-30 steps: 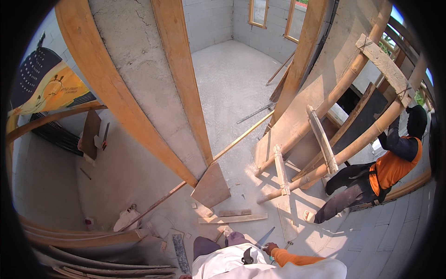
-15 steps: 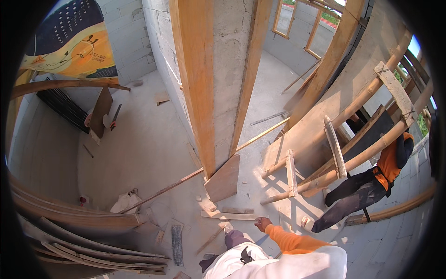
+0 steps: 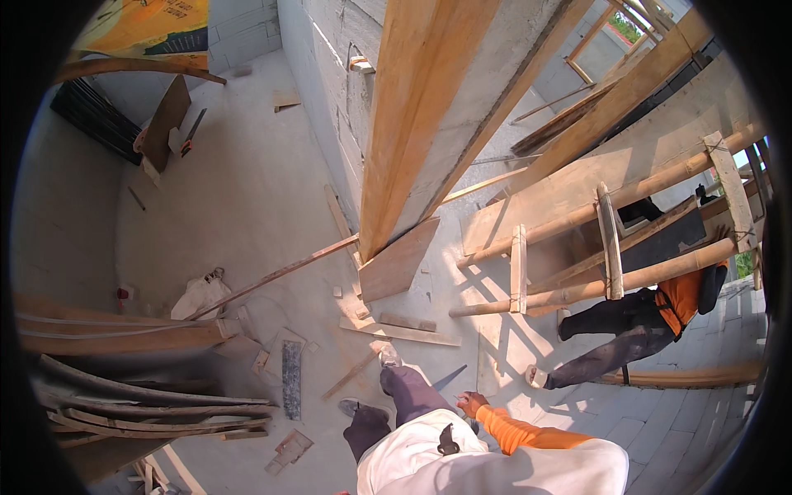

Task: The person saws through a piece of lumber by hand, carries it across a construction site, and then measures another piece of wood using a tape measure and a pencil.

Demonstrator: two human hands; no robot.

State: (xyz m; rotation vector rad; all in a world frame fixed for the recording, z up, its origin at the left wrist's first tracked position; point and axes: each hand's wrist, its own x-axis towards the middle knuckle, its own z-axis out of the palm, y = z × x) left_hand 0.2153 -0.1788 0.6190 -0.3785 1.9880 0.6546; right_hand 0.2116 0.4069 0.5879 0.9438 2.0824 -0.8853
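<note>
My right hand (image 3: 472, 403), in an orange sleeve, is low in front of my body with its fingers curled. What they hold, if anything, is too small to make out. A tapered grey blade (image 3: 450, 377), like a handsaw's, shows just beyond that hand; whether they touch I cannot tell. Farther off, a narrow wooden plank (image 3: 400, 332) lies on the floor by my foot, with a shorter board piece (image 3: 407, 322) alongside it. My left hand is out of sight.
A wood-cased column (image 3: 412, 148) rises ahead, a plywood piece (image 3: 400, 260) at its foot. To the right, a bamboo ladder frame (image 3: 569, 297) stands before a co-worker (image 3: 681, 297) in orange. Stacked boards (image 3: 157, 408) fill the lower left; an orange-handled saw (image 3: 192, 136) lies farther off.
My right hand has drawn back from the plank's end toward my body. The plank now lies apart from it, and more of the grey blade shows. The whole view has shifted and tilted.
</note>
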